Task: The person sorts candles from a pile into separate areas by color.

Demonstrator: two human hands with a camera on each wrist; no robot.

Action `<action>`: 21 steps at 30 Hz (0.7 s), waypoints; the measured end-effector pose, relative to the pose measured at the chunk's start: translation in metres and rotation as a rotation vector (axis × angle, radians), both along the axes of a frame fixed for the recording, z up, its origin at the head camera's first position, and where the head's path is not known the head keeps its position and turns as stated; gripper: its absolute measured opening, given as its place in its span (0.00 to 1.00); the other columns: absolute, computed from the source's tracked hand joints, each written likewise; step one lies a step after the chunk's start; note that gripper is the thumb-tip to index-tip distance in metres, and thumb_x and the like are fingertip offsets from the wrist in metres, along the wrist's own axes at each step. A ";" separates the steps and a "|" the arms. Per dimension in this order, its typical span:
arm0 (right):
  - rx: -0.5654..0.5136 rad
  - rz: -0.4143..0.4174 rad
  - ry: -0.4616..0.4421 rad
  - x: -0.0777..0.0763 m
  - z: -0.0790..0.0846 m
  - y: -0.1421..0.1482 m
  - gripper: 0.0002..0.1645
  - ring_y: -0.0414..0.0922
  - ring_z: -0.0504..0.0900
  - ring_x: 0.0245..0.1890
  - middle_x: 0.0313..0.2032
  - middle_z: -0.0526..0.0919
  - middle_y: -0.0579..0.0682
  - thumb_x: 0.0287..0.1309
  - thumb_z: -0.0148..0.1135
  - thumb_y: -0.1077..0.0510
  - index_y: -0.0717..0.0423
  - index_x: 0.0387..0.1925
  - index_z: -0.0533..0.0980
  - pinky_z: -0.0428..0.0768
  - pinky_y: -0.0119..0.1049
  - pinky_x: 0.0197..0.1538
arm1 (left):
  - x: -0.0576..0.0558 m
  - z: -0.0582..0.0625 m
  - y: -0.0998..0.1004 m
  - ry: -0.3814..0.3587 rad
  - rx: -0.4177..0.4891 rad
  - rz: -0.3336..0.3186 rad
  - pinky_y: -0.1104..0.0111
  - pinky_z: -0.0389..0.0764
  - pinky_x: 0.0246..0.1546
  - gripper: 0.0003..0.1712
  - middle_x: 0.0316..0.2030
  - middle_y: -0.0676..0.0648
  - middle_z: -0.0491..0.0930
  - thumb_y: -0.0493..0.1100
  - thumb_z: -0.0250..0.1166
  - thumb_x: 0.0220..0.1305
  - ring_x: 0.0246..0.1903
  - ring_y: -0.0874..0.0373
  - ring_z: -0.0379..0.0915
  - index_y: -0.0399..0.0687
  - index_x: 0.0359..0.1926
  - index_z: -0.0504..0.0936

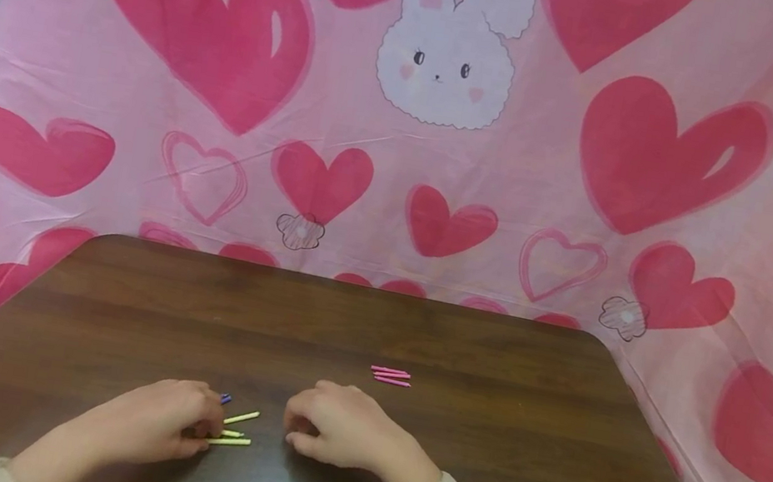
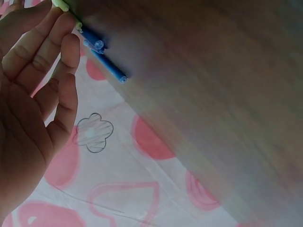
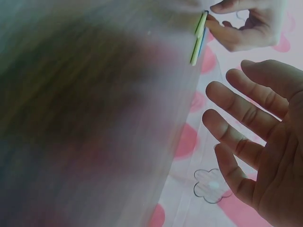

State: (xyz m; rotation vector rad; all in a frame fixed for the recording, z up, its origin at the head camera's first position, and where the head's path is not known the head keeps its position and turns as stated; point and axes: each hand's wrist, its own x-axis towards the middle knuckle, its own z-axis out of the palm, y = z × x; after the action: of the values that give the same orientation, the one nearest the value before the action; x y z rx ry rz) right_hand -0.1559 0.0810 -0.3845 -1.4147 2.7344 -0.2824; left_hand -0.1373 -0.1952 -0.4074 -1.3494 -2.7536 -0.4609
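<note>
My left hand (image 1: 157, 415) is low over the table with thumb and fingertips at the near ends of thin yellow-green sticks (image 1: 229, 443), seeming to pinch one. Another yellow-green stick (image 1: 242, 418) slants away just beyond. Blue sticks (image 2: 110, 67) lie past the fingers in the left wrist view; only a blue tip (image 1: 226, 398) shows in the head view. To the right, my right hand (image 1: 356, 430) hovers with loosely bent fingers and holds nothing. The sticks resemble slim candles, though the exact kind is unclear.
Several pink sticks (image 1: 391, 375) lie together farther back on the dark wooden table (image 1: 479, 424), beyond the right hand. A pink cloth (image 1: 387, 140) with hearts and rabbits hangs behind the table's far edge and along its sides.
</note>
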 end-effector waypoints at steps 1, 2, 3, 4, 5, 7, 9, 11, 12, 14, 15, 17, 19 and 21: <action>0.003 0.005 -0.002 0.000 0.000 -0.002 0.02 0.28 0.68 0.32 0.29 0.76 0.28 0.59 0.67 0.50 0.37 0.35 0.81 0.65 0.23 0.30 | 0.000 0.000 0.000 -0.007 -0.002 0.002 0.78 0.69 0.26 0.11 0.25 0.67 0.72 0.38 0.75 0.49 0.28 0.75 0.64 0.58 0.27 0.81; 0.006 0.009 -0.002 0.001 0.001 -0.003 0.02 0.28 0.68 0.32 0.29 0.76 0.28 0.59 0.67 0.50 0.37 0.35 0.81 0.64 0.23 0.30 | 0.000 0.000 0.000 -0.010 -0.003 0.004 0.78 0.68 0.26 0.11 0.25 0.67 0.71 0.38 0.75 0.49 0.28 0.76 0.64 0.59 0.27 0.81; 0.010 0.012 -0.003 0.001 0.002 -0.005 0.02 0.29 0.68 0.32 0.29 0.76 0.28 0.60 0.67 0.49 0.37 0.35 0.81 0.64 0.23 0.30 | -0.001 0.000 0.000 -0.011 -0.005 0.006 0.78 0.68 0.26 0.11 0.25 0.67 0.71 0.38 0.75 0.49 0.28 0.76 0.63 0.58 0.27 0.81; 0.015 0.017 0.001 0.002 0.002 -0.006 0.02 0.29 0.68 0.32 0.29 0.76 0.28 0.60 0.66 0.49 0.37 0.36 0.81 0.64 0.23 0.30 | -0.001 -0.001 0.000 -0.014 -0.005 0.007 0.78 0.68 0.26 0.11 0.25 0.67 0.71 0.38 0.75 0.50 0.28 0.76 0.63 0.59 0.27 0.81; 0.019 0.022 0.003 0.002 0.003 -0.008 0.02 0.29 0.68 0.32 0.29 0.76 0.29 0.60 0.66 0.49 0.38 0.36 0.81 0.64 0.23 0.29 | -0.001 -0.001 0.000 -0.020 -0.006 0.009 0.78 0.68 0.26 0.11 0.25 0.67 0.71 0.38 0.75 0.50 0.28 0.76 0.63 0.58 0.27 0.81; 0.028 0.028 0.005 0.003 0.005 -0.011 0.02 0.29 0.67 0.32 0.29 0.76 0.29 0.61 0.66 0.48 0.37 0.36 0.81 0.64 0.23 0.29 | -0.001 -0.001 0.000 -0.036 -0.010 0.014 0.78 0.69 0.26 0.10 0.25 0.67 0.71 0.38 0.75 0.50 0.28 0.76 0.63 0.58 0.27 0.82; 0.035 0.035 0.008 0.003 0.005 -0.014 0.02 0.29 0.67 0.31 0.28 0.75 0.29 0.61 0.66 0.48 0.37 0.36 0.80 0.63 0.23 0.29 | -0.001 0.000 0.001 -0.045 -0.014 0.024 0.77 0.69 0.26 0.10 0.25 0.67 0.71 0.39 0.75 0.50 0.27 0.76 0.63 0.59 0.27 0.82; 0.043 0.039 0.016 0.003 0.003 -0.016 0.02 0.29 0.67 0.32 0.27 0.75 0.29 0.60 0.66 0.48 0.37 0.36 0.80 0.63 0.24 0.29 | 0.000 -0.001 0.002 -0.045 -0.018 0.033 0.77 0.68 0.25 0.11 0.24 0.67 0.70 0.39 0.75 0.50 0.27 0.76 0.62 0.60 0.26 0.81; 0.046 0.041 0.017 0.004 0.002 -0.017 0.02 0.29 0.67 0.32 0.27 0.74 0.29 0.60 0.67 0.48 0.36 0.35 0.80 0.63 0.24 0.29 | 0.000 -0.001 0.002 -0.041 -0.019 0.036 0.77 0.68 0.25 0.12 0.24 0.67 0.70 0.39 0.76 0.50 0.27 0.76 0.62 0.60 0.25 0.81; 0.050 0.044 0.023 0.004 -0.001 -0.020 0.03 0.29 0.67 0.31 0.26 0.73 0.29 0.59 0.67 0.48 0.37 0.34 0.80 0.63 0.24 0.29 | 0.001 -0.001 0.003 -0.031 -0.019 0.040 0.77 0.67 0.25 0.13 0.23 0.67 0.69 0.39 0.76 0.49 0.27 0.76 0.61 0.61 0.24 0.79; 0.053 0.045 0.028 0.004 -0.001 -0.020 0.03 0.29 0.67 0.31 0.25 0.73 0.29 0.59 0.67 0.48 0.36 0.34 0.80 0.63 0.25 0.29 | 0.001 -0.001 0.004 -0.028 -0.020 0.041 0.77 0.67 0.25 0.14 0.23 0.68 0.69 0.38 0.76 0.49 0.27 0.76 0.61 0.61 0.24 0.79; 0.054 0.049 0.033 0.005 -0.002 -0.023 0.03 0.28 0.67 0.31 0.25 0.73 0.29 0.59 0.67 0.48 0.36 0.34 0.80 0.63 0.25 0.28 | 0.002 -0.002 0.005 -0.021 -0.022 0.041 0.78 0.66 0.25 0.15 0.22 0.68 0.68 0.38 0.76 0.48 0.27 0.76 0.61 0.62 0.23 0.78; 0.054 0.053 0.036 0.004 -0.003 -0.025 0.03 0.29 0.67 0.31 0.25 0.73 0.29 0.59 0.67 0.48 0.36 0.34 0.80 0.63 0.25 0.27 | 0.002 -0.002 0.005 -0.021 -0.028 0.045 0.77 0.66 0.25 0.15 0.22 0.68 0.68 0.39 0.76 0.48 0.27 0.76 0.61 0.62 0.23 0.77; 0.054 0.059 0.036 0.004 -0.003 -0.028 0.03 0.29 0.67 0.30 0.25 0.72 0.30 0.59 0.67 0.48 0.37 0.34 0.80 0.63 0.25 0.27 | 0.001 -0.002 0.006 -0.020 -0.035 0.050 0.77 0.66 0.25 0.15 0.22 0.68 0.68 0.39 0.76 0.48 0.27 0.76 0.61 0.62 0.23 0.77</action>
State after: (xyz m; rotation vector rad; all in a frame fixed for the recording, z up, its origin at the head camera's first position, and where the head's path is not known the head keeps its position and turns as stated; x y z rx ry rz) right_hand -0.1520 0.0534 -0.3876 -1.4974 2.7006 -0.1809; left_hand -0.1359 -0.1891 -0.4093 -1.2868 -2.8167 -0.4282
